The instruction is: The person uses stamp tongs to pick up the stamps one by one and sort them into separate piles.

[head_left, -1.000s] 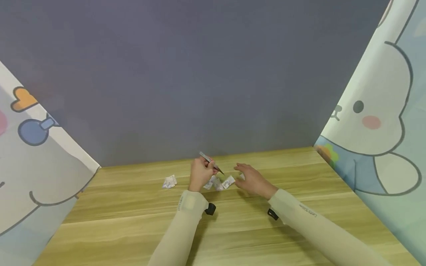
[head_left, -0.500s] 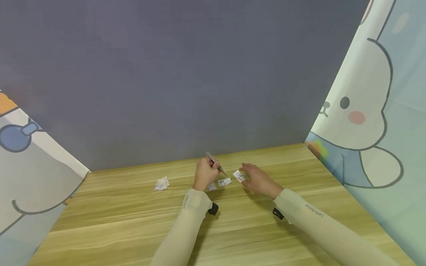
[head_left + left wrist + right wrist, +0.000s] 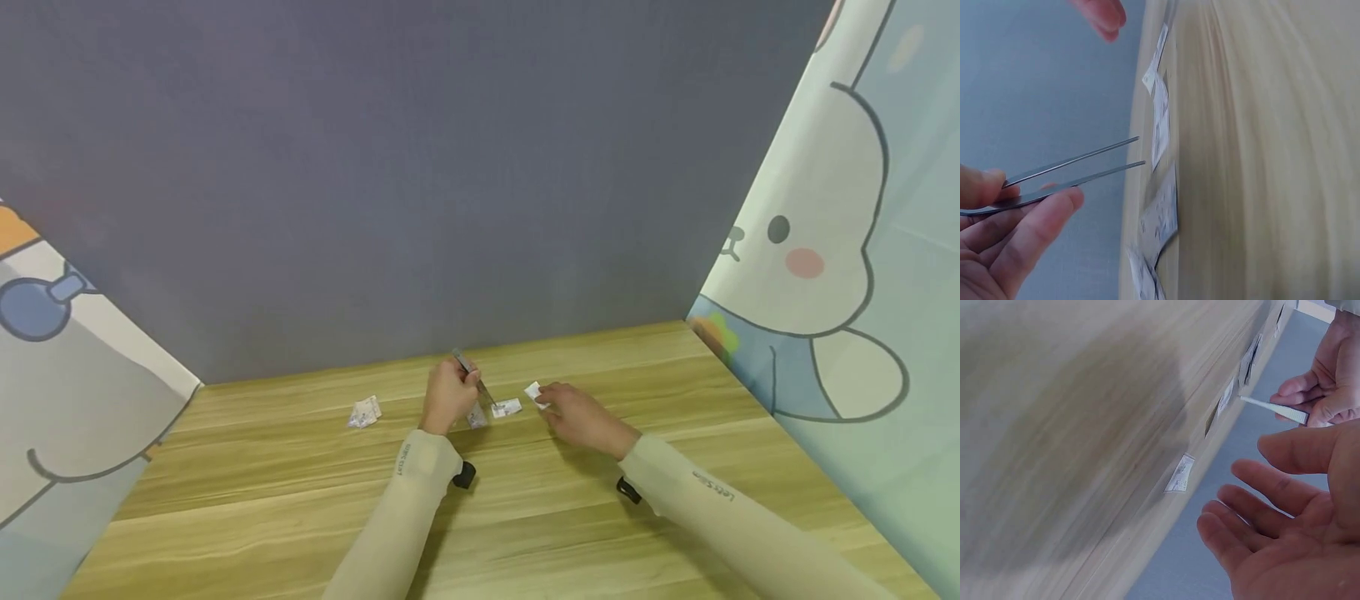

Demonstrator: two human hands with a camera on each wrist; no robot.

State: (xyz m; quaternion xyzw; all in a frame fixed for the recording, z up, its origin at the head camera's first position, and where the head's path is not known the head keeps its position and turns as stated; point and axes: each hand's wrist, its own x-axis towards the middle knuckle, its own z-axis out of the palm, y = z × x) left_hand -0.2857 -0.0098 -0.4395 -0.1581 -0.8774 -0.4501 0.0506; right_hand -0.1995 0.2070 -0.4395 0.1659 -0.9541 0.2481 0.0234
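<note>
My left hand (image 3: 448, 398) grips a pair of metal tweezers (image 3: 1072, 169) between thumb and fingers; in the left wrist view the two tips stand apart with nothing between them. From the head, those tips appear over a small printed paper piece (image 3: 507, 408). Another paper piece (image 3: 477, 417) lies partly behind the left hand. Loosely curved and holding nothing, my right hand (image 3: 1285, 512) hovers beside a third paper piece (image 3: 1180, 475). Its fingers overlap that piece in the head view; whether they touch it I cannot tell.
A small pile of similar paper pieces (image 3: 365, 412) lies to the left on the wooden table (image 3: 300, 492). A grey wall (image 3: 420, 183) rises behind the table's far edge, and cartoon-printed panels (image 3: 817, 250) flank both sides.
The head view has swung right. The tweezers went right, then came back left to the middle paper piece. My right hand uncovered the right-hand piece and now partly overlaps it.
</note>
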